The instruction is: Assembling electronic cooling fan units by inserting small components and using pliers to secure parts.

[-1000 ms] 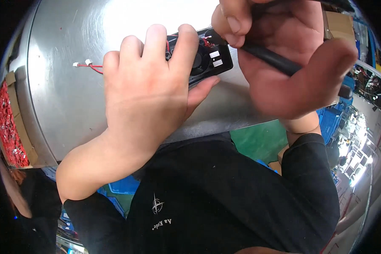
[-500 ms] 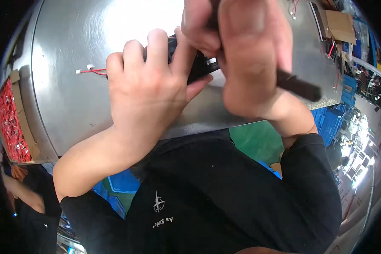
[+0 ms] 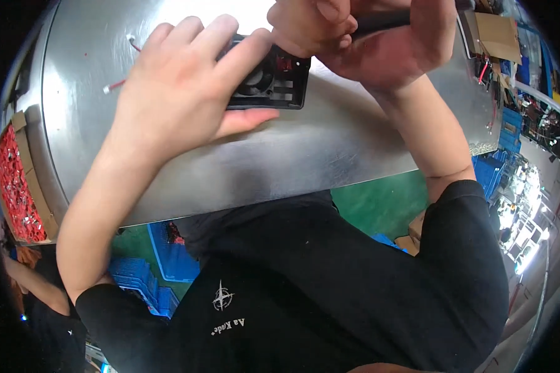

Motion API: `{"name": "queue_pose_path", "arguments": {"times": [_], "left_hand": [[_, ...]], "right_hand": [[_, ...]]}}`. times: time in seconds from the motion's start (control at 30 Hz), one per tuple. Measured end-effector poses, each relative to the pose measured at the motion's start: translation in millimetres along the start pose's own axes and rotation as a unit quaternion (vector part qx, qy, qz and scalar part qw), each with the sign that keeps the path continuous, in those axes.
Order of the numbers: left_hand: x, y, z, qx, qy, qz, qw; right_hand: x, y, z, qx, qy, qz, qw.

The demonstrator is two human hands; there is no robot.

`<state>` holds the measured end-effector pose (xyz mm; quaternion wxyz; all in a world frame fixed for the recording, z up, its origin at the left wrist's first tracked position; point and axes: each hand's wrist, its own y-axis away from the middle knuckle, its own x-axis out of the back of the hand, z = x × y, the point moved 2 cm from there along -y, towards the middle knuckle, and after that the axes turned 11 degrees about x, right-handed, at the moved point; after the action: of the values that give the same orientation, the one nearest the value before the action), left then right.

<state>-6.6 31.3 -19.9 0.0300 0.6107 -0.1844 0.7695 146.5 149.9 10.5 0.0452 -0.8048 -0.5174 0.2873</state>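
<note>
A black plastic housing (image 3: 290,93) with a round part inside it lies on the metal table. My left hand (image 3: 186,84) grips it from the left, fingers over its top and thumb along the near edge, hiding much of it. Red wires with white connectors (image 3: 115,86) stick out left of that hand. Above the housing's right side, my right hand (image 3: 379,53) is closed around a dark, rod-like tool (image 3: 379,20). The tool's working end is hidden, so its kind does not show.
The metal table (image 3: 280,161) has a curved near edge. A cardboard box of red parts (image 3: 22,193) stands at left, another cardboard box (image 3: 499,37) at far right. Blue crates (image 3: 174,258) are below the table. A co-worker's arm (image 3: 40,289) shows at lower left.
My right hand has moved up and away, and the tool now lies more level in it. My left hand has shifted left and up, uncovering more of the housing.
</note>
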Motion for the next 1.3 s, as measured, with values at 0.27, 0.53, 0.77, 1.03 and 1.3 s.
{"name": "queue_pose_path", "arguments": {"times": [0.27,0.53,0.77,1.03,1.3], "left_hand": [[6,-12,-12,-0.048,0.029,-0.017,0.998],[3,-10,-17,-0.064,0.051,-0.019,0.996],[-3,-9,-15,-0.079,0.063,0.031,0.994],[1,1,25,0.078,-0.005,0.032,0.996],[1,8,34,0.129,-0.042,0.046,0.990]], "right_hand": [[14,-9,5,-0.017,-0.106,-0.164,0.981],[9,-25,4,-0.121,-0.074,-0.271,0.952],[3,-35,-11,-0.231,0.003,-0.264,0.936],[-29,21,-33,0.074,0.259,0.145,0.952],[29,11,12,0.279,-0.011,-0.189,0.942]]}}
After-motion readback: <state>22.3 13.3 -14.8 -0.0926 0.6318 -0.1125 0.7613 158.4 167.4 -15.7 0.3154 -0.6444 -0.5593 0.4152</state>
